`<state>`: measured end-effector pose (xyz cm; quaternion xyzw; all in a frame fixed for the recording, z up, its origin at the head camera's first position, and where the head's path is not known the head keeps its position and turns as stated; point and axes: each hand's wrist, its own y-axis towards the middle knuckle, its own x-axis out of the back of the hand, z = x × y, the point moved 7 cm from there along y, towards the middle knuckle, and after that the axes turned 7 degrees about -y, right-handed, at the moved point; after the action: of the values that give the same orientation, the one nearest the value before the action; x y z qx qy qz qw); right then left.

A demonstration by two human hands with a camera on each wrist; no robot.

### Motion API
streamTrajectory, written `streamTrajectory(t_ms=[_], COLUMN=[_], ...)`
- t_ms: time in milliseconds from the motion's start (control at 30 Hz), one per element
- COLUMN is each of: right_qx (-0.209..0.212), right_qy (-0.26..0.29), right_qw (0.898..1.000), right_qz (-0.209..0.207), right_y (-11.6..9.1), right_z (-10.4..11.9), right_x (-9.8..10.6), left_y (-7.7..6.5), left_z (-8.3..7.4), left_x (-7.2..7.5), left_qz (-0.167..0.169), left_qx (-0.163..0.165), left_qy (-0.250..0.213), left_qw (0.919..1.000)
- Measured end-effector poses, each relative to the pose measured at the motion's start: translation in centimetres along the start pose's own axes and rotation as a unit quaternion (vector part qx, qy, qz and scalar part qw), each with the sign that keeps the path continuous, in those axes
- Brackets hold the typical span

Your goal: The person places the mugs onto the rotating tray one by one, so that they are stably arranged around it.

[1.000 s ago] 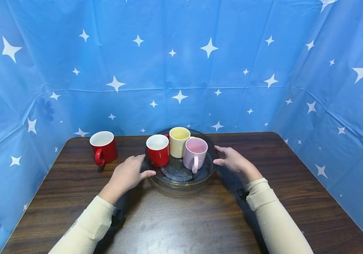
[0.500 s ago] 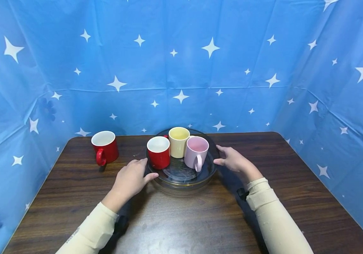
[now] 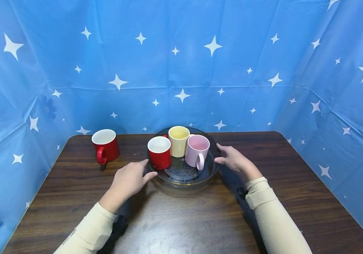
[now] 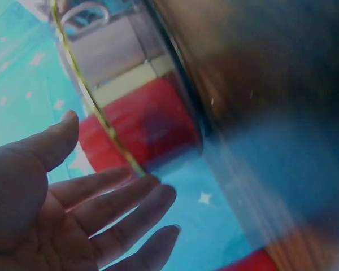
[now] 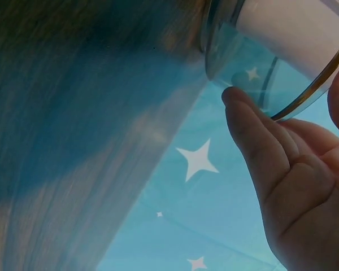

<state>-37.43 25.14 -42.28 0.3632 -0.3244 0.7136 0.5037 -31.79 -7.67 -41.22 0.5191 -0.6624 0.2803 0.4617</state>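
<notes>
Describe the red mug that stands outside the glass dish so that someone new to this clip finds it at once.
On the dark wooden table, look left of the round glass dish that holds three mugs. The lone red mug stands on bare wood near the far left corner, its handle toward the camera. The other red mug sits inside the dish by the left hand.

This looks like a staged recording booth, not a lived-in room. Blue plastic sheeting (image 3: pixel 181 63) printed with white stars is hung on three sides, creased and folded at the corners, closing off whatever lies behind it. Inside the enclosure stands one dark wood-grain counter (image 3: pixel 200 218) with rounded corners. On it is household tableware: a round glass tray (image 3: pixel 181 180) bearing coloured mugs (image 3: pixel 178 141), and a red mug (image 3: pixel 105 145) apart at the left. No walls, furniture or appliances show.
</notes>
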Motion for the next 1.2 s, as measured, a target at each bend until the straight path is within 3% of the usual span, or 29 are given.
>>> streamTrajectory(t_ms=[100,233,367,467,533,633,800,900,1033,1200], right_qx=[0.004,0.007,-0.001,0.0,0.005,0.004,0.007,0.014,0.007,-0.006], right_qy=[-0.012,-0.008,0.001,0.0,-0.002,0.002,-0.006,-0.014,-0.003,0.01], right_qw=[1.0,1.0,1.0,1.0,1.0,1.0,1.0,1.0,1.0,1.0], right_qz=[-0.003,-0.003,-0.005,-0.006,-0.006,-0.004,0.001,0.005,0.004,0.003], right_y=[0.0,-0.1,-0.6,-0.7,-0.5,-0.1,0.3,0.3,0.2,-0.1], right_z=[-0.1,-0.3,-0.5,-0.6,-0.5,-0.4,-0.1,0.1,-0.1,-0.5], right_x=[0.1,-0.1,-0.3,-0.4,-0.3,-0.2,-0.1,-0.1,-0.1,-0.2], left_y=[0.0,-0.3,-0.9,-1.2,-1.1,-0.6,-0.3,-0.1,0.5,0.8], left_z=[0.7,3.0,6.1,8.7,10.4,12.3,14.2,14.8,15.1,14.8], left_x=[1.2,4.1,6.4,7.0,6.9,6.2,5.2,4.6,4.6,5.1], left_qz=[-0.019,-0.091,-0.179,-0.207,-0.19,-0.133,-0.089,-0.078,-0.104,-0.146], left_qx=[0.01,0.039,0.087,0.136,0.166,0.189,0.174,0.165,0.156,0.143], left_qy=[0.002,0.015,0.043,0.058,0.055,0.029,-0.062,-0.136,-0.192,-0.164], left_qw=[0.9998,0.995,0.9792,0.9672,0.9661,0.9726,0.9788,0.9739,0.9632,0.965])
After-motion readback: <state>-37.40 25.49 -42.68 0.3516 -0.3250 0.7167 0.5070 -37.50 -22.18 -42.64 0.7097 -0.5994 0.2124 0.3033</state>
